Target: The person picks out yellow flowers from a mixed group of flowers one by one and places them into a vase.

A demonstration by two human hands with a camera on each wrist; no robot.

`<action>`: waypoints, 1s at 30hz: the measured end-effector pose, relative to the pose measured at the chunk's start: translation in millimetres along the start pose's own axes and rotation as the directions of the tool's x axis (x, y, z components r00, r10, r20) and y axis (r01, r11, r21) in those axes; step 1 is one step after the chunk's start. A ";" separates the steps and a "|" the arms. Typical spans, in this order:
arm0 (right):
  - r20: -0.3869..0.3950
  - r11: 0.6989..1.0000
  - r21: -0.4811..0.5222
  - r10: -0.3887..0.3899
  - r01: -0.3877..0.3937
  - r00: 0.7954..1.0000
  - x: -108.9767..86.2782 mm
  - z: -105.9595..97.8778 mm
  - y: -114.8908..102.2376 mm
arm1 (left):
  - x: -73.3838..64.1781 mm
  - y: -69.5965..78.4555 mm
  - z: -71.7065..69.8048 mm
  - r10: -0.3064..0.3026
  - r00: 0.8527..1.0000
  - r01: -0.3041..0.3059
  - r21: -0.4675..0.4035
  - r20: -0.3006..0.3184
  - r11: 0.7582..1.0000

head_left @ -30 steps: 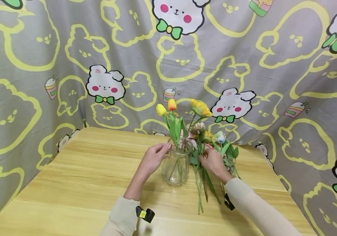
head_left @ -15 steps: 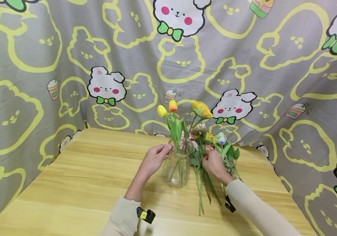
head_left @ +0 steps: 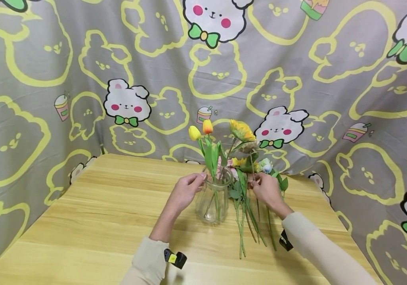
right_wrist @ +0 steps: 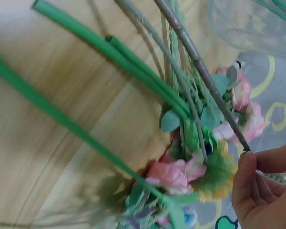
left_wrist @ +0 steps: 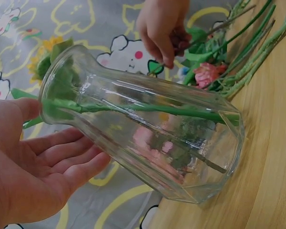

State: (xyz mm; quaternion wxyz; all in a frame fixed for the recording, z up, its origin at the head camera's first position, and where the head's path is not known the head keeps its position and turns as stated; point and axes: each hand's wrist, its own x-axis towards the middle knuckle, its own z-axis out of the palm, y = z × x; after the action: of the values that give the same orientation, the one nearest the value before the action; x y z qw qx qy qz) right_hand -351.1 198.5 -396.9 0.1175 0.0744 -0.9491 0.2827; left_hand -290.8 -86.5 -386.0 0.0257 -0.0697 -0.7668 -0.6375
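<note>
A clear glass vase (head_left: 212, 204) stands upright on the table, holding a yellow tulip (head_left: 194, 133), an orange tulip (head_left: 207, 126) and a sunflower (head_left: 241, 130). My left hand (head_left: 186, 190) touches its neck at the left; in the left wrist view the thumb reaches the rim and the fingers lie nearly straight along the glass. To the right of the vase, my right hand (head_left: 267, 192) pinches the thin brown stem (right_wrist: 205, 76) of an artificial flower with a beige bloom (head_left: 247, 147). The bloom rises above the other flowers, its lower stem passing among theirs.
Loose artificial flowers lie right of the vase: pink blooms (right_wrist: 171, 175), another sunflower (head_left: 240, 163) and a blue-white bloom (head_left: 265, 165). Several green stems (head_left: 241, 237) point toward the table's front. A patterned grey curtain (head_left: 167, 59) hangs behind the wooden table (head_left: 100, 221).
My right hand has moved slightly right, raising the beige flower out of the pile. Stems beneath it have shifted. My left hand and the vase stay in place.
</note>
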 end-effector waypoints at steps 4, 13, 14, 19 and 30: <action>-0.017 1.000 -0.013 0.021 -0.022 1.000 -0.5 -9.3 9.2 | 0.4 -0.9 0.2 0.003 1.000 -0.003 -0.005 0.001 1.000; -0.008 0.994 -0.101 0.030 -0.030 1.000 -8.4 -27.6 32.7 | 0.0 -1.5 0.0 0.008 1.000 -0.008 -0.021 0.006 1.000; -0.006 0.993 -0.110 0.034 -0.035 0.999 -9.1 -29.1 35.3 | 0.1 -1.2 -0.1 0.008 1.000 -0.008 -0.022 0.007 1.000; 0.015 0.988 -0.135 0.073 -0.071 0.997 -13.6 -31.6 50.4 | -0.2 0.3 -0.7 0.002 1.000 -0.002 -0.022 0.003 1.000; 0.077 0.982 -0.160 0.111 -0.097 0.991 -23.1 -23.4 70.8 | 1.2 -2.4 -0.1 0.017 1.000 -0.017 -0.027 0.008 1.000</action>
State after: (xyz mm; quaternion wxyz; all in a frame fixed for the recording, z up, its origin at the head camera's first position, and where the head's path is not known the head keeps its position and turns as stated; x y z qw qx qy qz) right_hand -339.4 271.9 -420.8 0.0673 0.0272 -0.9750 0.2098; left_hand -292.3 -87.0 -388.1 0.0273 -0.0790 -0.7578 -0.6471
